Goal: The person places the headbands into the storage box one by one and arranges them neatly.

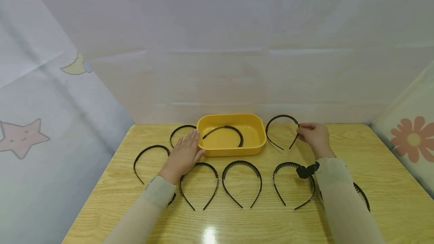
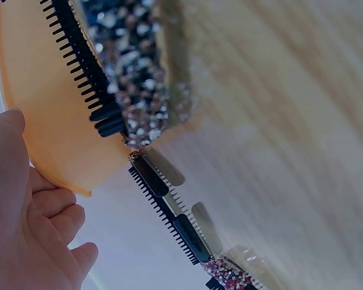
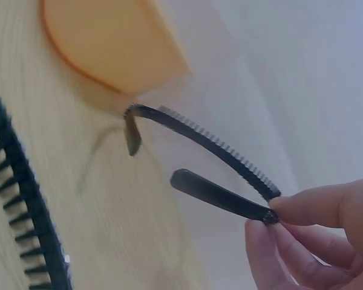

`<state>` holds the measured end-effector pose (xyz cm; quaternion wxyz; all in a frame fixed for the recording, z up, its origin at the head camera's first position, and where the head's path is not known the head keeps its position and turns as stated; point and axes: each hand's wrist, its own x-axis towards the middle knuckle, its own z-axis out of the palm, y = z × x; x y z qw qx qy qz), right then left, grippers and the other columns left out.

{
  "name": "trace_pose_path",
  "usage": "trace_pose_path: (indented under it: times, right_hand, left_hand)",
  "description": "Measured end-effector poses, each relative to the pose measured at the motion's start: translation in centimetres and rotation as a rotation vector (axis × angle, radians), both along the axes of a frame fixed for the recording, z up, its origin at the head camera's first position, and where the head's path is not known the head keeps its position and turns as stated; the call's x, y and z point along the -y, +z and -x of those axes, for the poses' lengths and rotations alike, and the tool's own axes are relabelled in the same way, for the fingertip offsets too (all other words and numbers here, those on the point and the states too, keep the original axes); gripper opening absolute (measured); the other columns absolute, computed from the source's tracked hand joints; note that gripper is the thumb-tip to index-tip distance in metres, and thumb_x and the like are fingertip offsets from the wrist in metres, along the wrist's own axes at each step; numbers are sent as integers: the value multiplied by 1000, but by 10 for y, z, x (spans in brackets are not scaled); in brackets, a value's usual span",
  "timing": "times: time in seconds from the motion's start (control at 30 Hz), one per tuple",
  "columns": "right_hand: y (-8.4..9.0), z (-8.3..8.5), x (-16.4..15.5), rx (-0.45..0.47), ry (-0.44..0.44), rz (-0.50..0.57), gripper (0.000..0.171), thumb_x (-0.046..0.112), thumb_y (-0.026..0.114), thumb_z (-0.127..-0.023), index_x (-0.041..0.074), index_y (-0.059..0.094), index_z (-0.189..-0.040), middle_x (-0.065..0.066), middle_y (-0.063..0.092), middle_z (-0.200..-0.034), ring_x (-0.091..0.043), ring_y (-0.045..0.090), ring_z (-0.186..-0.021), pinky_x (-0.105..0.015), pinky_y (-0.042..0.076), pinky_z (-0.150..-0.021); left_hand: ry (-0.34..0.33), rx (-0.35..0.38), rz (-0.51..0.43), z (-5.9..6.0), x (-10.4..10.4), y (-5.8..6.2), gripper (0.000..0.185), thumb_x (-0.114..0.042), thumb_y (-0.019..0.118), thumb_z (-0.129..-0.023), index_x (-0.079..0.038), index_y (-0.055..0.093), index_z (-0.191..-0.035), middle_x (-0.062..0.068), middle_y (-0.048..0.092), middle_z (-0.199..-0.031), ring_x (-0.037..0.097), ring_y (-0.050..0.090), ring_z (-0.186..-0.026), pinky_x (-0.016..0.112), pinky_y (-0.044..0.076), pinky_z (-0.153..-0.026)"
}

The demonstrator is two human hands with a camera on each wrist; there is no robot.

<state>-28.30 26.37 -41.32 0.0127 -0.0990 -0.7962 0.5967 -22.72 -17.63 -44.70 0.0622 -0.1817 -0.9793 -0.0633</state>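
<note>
Pale cloth backdrop with star, moon and flower prints on three sides; wood-grain table [image 1: 339, 214] in front. Yellow tray [image 1: 257, 143] sits at 12 o'clock on the table, with one black toothed headband [image 1: 226, 127] already lying inside it. Left hand [image 1: 184, 155] rests flat against the tray's 9 o'clock wall, fingers straight and close together, holding nothing. Right hand [image 1: 314, 135] is at 3 o'clock of the tray, its fingers [image 3: 302, 208] pinching one side of the headband at the tray's right [image 1: 278, 117]; the wrist view shows this band lifted slightly off the surface, its open ends pointing toward the tray. Still flat on the table: a headband behind the left hand [image 1: 181, 127], another at 9 o'clock [image 1: 149, 148], three in the near row [image 1: 241, 163], one of them bearing a dark bow [image 1: 306, 170], and one partly hidden under the right sleeve [image 1: 362, 195]. Judged from the layout: one band stowed, one in hand, roughly six left out.
</note>
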Motion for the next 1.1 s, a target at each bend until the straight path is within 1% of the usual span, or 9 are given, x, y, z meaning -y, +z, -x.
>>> trace_pose_path:
  times: [0.1, 0.2, 0.27, 0.4, 0.53, 0.67, 0.83, 0.97, 1.1]
  right_hand:
    - [2, -2, 1, -24, -48, 80, 46, 8, 62, -100, -8, 53, -142, -15, 65, -115, -1, 69, -77, -21, 60, -78]
    - [4, -3, 2, -25, -82, 164, 48, 7, 63, -99, -8, 51, -143, -7, 65, -108, -2, 69, -79, -21, 59, -81]
    - [6, -4, 3, -17, -97, 222, 51, 7, 63, -99, -7, 49, -145, -4, 62, -108, -3, 69, -81, -21, 59, -82]
    - [9, -7, 3, -6, -102, 328, 53, 7, 64, -99, -5, 46, -148, -6, 55, -114, -6, 67, -87, -19, 58, -84]
    - [14, -11, 5, -10, -80, 450, 51, 5, 63, -100, -4, 44, -147, -8, 54, -117, -8, 68, -90, -19, 57, -86]
    - [17, -15, 10, -9, -34, 556, 59, 2, 61, -100, -5, 36, -153, -6, 55, -117, -9, 69, -88, -21, 56, -88]
    - [19, -16, 24, 0, 14, 623, 64, 2, 60, -101, -5, 29, -157, -3, 51, -121, -9, 67, -91, -22, 55, -92]
    - [20, -15, 37, -2, 33, 666, 58, 0, 59, -101, -5, 34, -153, -5, 48, -123, -10, 66, -91, -22, 55, -93]
    - [20, -17, 48, -18, 45, 696, 54, -1, 59, -101, -6, 36, -150, -7, 52, -120, -11, 68, -89, -23, 56, -91]
  left_hand:
    - [-1, -8, 1, 0, 0, -1, 74, -47, 43, -109, 3, 23, -159, 19, 23, -165, 32, 22, -153, 56, 19, -123]
    - [-4, -16, 1, 1, 0, -1, 74, -47, 43, -108, 3, 24, -159, 20, 24, -165, 33, 22, -153, 56, 19, -123]
    - [-5, -18, 1, 1, 0, 0, 73, -47, 43, -109, 3, 24, -159, 20, 24, -165, 32, 22, -153, 56, 19, -123]
    - [-8, -18, -2, 2, 0, 0, 73, -47, 43, -108, 3, 25, -159, 20, 24, -165, 33, 23, -153, 56, 20, -123]
    - [-9, -18, 4, 2, 0, 0, 73, -47, 43, -108, 4, 25, -159, 20, 24, -165, 33, 23, -153, 56, 21, -123]
    - [-8, -10, 8, 2, 0, 0, 74, -47, 43, -109, 3, 24, -159, 20, 24, -165, 33, 22, -153, 56, 21, -123]
    - [-1, -2, 21, 3, 0, -1, 75, -48, 41, -109, 2, 21, -160, 19, 21, -166, 32, 21, -153, 56, 19, -123]
    - [-1, 6, 13, 3, 0, -2, 75, -48, 41, -109, 2, 21, -160, 19, 21, -166, 32, 20, -153, 56, 19, -123]
    - [2, 14, 7, 3, 0, -2, 74, -48, 42, -109, 2, 21, -160, 18, 20, -166, 32, 19, -154, 56, 19, -123]
